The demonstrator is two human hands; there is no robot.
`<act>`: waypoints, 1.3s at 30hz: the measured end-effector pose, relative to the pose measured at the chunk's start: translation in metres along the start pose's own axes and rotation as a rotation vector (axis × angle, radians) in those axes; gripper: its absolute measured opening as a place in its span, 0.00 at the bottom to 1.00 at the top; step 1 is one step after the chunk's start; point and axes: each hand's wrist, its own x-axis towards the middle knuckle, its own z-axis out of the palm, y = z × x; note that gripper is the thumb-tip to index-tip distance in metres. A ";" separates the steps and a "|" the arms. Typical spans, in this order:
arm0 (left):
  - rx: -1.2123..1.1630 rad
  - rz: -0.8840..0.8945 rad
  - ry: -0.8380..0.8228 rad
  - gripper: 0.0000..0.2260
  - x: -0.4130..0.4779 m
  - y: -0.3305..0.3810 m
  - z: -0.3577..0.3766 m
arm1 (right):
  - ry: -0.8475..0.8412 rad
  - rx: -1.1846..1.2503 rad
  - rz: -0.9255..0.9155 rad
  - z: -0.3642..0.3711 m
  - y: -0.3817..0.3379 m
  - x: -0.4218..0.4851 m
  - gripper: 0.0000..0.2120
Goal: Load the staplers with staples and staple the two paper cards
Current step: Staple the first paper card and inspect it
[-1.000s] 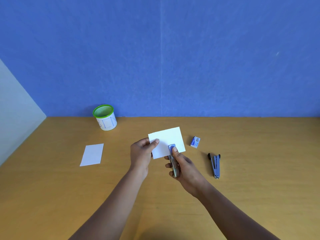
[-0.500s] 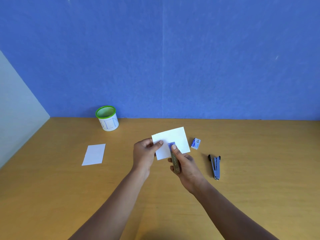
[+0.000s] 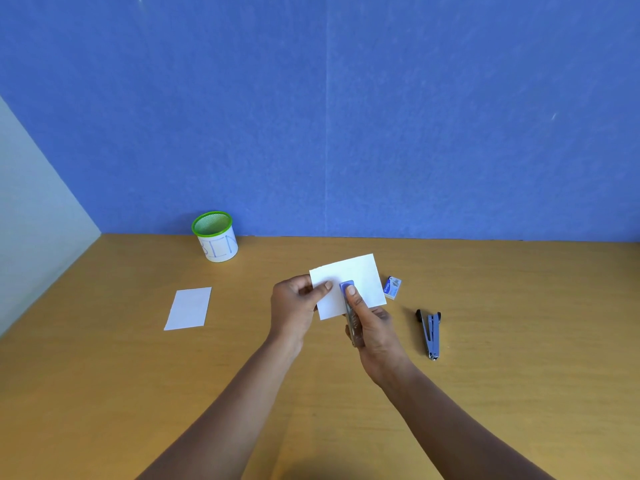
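A person's left hand [image 3: 294, 303] pinches the left edge of a white paper card [image 3: 360, 275], thumb on top, holding it above a wooden tabletop [image 3: 519, 306]. The right hand [image 3: 372, 327] is wrapped round a small stapler [image 3: 344, 289], with the thumb resting on its blue head. The stapler's nose sits over the card's near edge, towards its left corner.

A second card [image 3: 188, 308] lies flat well to the left of the held card. A small box of staples [image 3: 393, 287] sits just beside the held card's right edge, and a second stapler [image 3: 429, 332] lies further right. A green-rimmed mesh pot [image 3: 216, 237] stands beyond the held card, to its left.

The step in hand appears to be the stapling itself. To do it well, the card's edge should sit fully inside the stapler's mouth. The left hand should keep the card level and its fingers away from the nose. The squeeze should be one firm, straight press, so the staple goes through cleanly without creasing the card.
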 end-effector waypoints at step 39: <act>-0.355 -0.236 -0.117 0.07 -0.009 0.006 0.024 | 0.045 -0.174 -0.142 0.004 -0.009 0.001 0.15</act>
